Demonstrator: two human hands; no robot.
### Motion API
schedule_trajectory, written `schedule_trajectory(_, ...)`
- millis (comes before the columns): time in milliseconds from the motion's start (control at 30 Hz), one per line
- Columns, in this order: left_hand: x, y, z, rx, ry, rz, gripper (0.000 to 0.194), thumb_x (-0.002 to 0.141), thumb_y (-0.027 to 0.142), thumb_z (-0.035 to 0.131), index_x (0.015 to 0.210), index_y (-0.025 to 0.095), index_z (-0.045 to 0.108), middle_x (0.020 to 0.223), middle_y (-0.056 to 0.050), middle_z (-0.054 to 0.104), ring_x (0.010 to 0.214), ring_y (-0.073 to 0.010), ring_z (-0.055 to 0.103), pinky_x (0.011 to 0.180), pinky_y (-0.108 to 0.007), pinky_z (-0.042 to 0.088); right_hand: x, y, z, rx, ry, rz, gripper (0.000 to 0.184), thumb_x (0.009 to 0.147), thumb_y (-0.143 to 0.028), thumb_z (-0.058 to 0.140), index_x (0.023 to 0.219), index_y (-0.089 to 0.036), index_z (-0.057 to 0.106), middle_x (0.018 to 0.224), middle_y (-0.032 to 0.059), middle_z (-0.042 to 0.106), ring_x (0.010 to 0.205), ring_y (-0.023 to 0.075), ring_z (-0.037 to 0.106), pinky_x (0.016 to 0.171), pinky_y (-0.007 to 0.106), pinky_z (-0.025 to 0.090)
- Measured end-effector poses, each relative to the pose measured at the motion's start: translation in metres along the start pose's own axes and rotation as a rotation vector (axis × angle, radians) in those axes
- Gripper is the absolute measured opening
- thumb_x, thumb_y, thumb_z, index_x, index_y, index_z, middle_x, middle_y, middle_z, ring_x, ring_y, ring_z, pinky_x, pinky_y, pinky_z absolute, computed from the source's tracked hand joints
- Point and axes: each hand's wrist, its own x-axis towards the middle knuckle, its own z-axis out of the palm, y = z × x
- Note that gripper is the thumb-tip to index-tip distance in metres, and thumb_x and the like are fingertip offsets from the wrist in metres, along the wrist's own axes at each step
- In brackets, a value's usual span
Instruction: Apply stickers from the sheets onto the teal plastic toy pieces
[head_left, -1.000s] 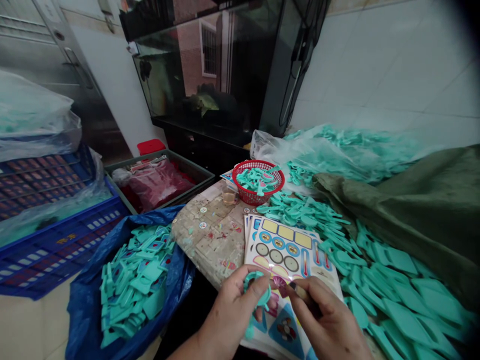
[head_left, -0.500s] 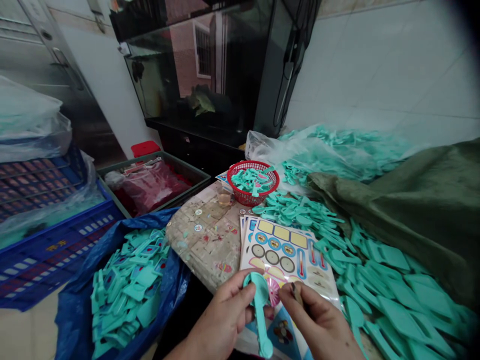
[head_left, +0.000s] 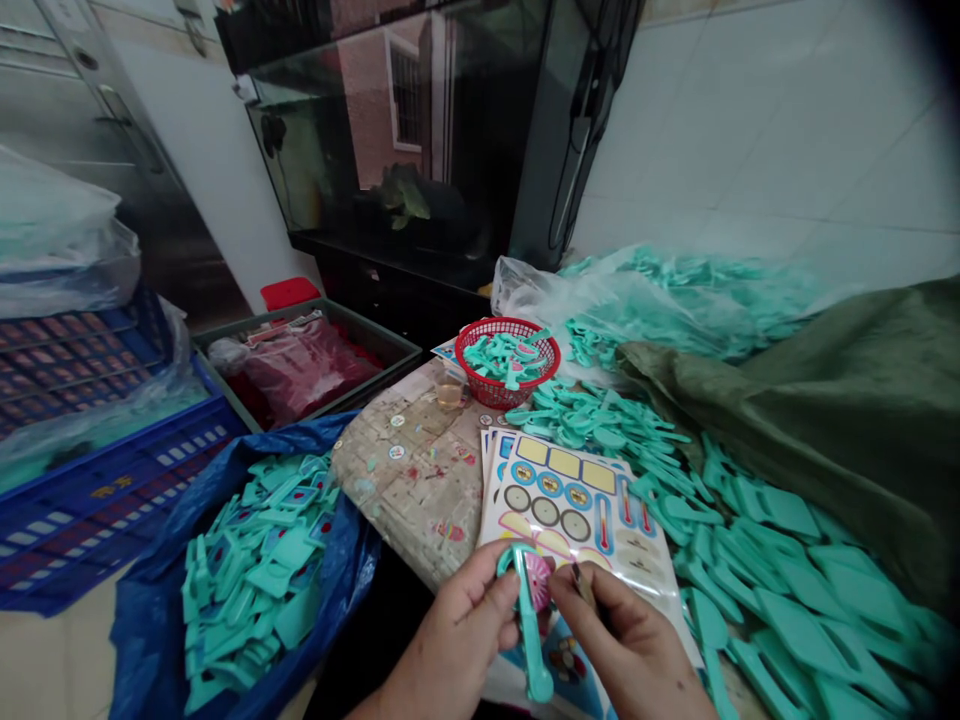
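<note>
My left hand (head_left: 461, 625) is closed around a teal plastic toy spoon (head_left: 534, 640), its round head up and its long handle pointing down. A pink round sticker (head_left: 538, 583) with a radial pattern lies at the spoon's head; whether all of it is stuck down I cannot tell. Just right of the sticker, my right hand (head_left: 630, 630) is closed in a pinch, its fingertips at the sticker's edge. A thin dark tool (head_left: 585, 588), perhaps tweezers, shows between its fingers. Beneath both hands are sticker sheets (head_left: 559, 490) printed with circles, yellow squares and thermometers.
A red basket (head_left: 487, 395) of teal pieces stands on the worn table (head_left: 397, 480), beside a small cup (head_left: 450, 392). Loose teal pieces (head_left: 795, 580) cover the right side, near a green cloth (head_left: 840, 390). A blue bag (head_left: 157, 600) of teal pieces sits lower left.
The spoon has turned and moved slightly right in my left hand. The pink sticker now lies against its head, with my right fingertips close beside it.
</note>
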Motion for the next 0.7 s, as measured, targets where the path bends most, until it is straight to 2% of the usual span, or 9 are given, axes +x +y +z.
schedule_trajectory(433, -0.0066, 0.0078, 0.0049, 0.158, 0.057, 0.002, 0.033, 0.086, 0.032, 0.055, 0.117, 0.022, 0.057, 0.103, -0.006, 0.067, 0.087, -0.0166, 0.062, 0.079, -0.029, 0.046, -0.0005, -0.0005, 0.0042, -0.086, 0.011, -0.056, 0.032, 0.080, -0.051, 0.056, 0.071, -0.020, 0.059, 0.059, -0.0051, 0.043, 0.056, 0.0113, 0.034, 0.051, 0.022, 0.030)
schedule_trajectory(700, -0.0091, 0.0099, 0.0076, 0.139, 0.092, -0.034, 0.032, 0.086, 0.029, 0.054, 0.118, 0.024, 0.057, 0.103, -0.004, 0.068, 0.085, -0.0136, 0.063, 0.078, -0.025, 0.046, -0.0020, -0.0014, 0.0036, -0.083, 0.027, -0.055, 0.032, 0.080, -0.050, 0.056, 0.068, -0.020, 0.055, 0.061, -0.0049, 0.043, 0.059, 0.0115, 0.034, 0.053, 0.022, 0.030)
